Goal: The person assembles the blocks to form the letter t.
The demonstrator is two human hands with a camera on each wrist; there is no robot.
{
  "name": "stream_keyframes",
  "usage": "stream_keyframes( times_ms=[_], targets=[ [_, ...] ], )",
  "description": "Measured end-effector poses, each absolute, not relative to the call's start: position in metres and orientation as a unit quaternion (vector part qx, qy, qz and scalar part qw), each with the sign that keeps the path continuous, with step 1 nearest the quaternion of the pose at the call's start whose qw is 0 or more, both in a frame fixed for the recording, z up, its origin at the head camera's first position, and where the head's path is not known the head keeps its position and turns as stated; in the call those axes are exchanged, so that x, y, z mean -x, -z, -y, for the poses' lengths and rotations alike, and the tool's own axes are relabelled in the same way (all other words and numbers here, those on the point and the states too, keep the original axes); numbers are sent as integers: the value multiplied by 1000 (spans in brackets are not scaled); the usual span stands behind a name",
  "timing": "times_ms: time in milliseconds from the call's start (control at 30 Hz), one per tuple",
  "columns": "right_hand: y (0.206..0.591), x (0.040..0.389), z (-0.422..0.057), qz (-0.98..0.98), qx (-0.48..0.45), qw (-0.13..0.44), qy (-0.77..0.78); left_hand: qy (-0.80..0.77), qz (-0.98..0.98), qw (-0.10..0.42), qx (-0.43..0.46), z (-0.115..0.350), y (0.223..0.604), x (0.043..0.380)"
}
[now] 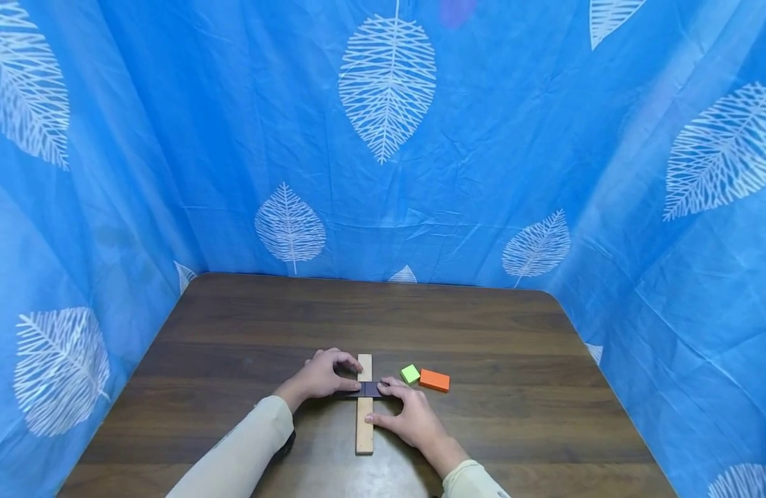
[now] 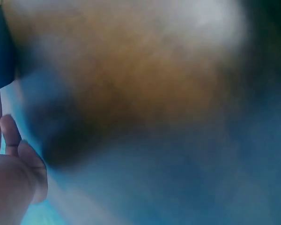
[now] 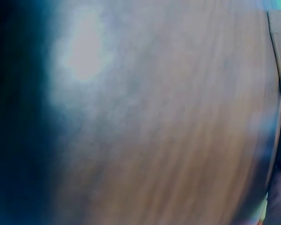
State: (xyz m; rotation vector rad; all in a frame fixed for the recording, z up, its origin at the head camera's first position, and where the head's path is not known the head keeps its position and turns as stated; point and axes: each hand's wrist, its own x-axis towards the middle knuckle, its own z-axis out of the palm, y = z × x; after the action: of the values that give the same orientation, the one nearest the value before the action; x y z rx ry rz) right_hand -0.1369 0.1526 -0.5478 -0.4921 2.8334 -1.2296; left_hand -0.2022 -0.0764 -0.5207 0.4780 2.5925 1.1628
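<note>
In the head view a long pale wooden strip (image 1: 364, 429) lies on the table, pointing away from me. A dark bar (image 1: 372, 389) with a thin line near its middle crosses over it. My left hand (image 1: 317, 377) holds the bar's left part, its thumb on the bar and its index fingertip by the strip's far half. At the right end, bent fingers of my right hand (image 1: 414, 415) hold the bar, while the thumb touches the strip's near half. The left wrist view shows the dark bar (image 2: 1, 49) beyond loosely curled fingers; the right wrist view catches the strip (image 3: 278, 51) at its edge.
A small lime-green block (image 1: 410, 374) and an orange rectangular block (image 1: 435, 380) lie close together, just beyond my right fingers. The brown wood-grain table (image 1: 234, 325) is closed in behind and at both sides by a blue curtain (image 1: 470, 138) with white leaf prints.
</note>
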Motion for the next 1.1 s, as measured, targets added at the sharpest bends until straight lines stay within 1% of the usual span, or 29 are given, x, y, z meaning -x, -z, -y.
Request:
stream_keyframes(
  times_ms=[200,500,667,767,933,1000,1100],
  targets=[
    [547,137,-153,-906,157,11,392,-395,-898,121,-150,75,529,199],
    [536,136,-150,-940,197,-5,279,-388,-903,125,-133,75,530,197],
    [532,138,-149,-945,201,-24,257,-389,-902,118,-143,76,530,196],
    [530,139,-151,-944,183,-64,266,-387,-903,115,-147,77,531,195],
    [527,145,-159,-945,94,-136,283,-391,-902,120,-140,76,532,195],
    [526,149,-164,-947,66,-147,277,-394,-900,124,-135,75,532,196],
    [526,155,-171,-954,47,-146,257,-402,-897,126,-135,75,531,195]
  ],
)
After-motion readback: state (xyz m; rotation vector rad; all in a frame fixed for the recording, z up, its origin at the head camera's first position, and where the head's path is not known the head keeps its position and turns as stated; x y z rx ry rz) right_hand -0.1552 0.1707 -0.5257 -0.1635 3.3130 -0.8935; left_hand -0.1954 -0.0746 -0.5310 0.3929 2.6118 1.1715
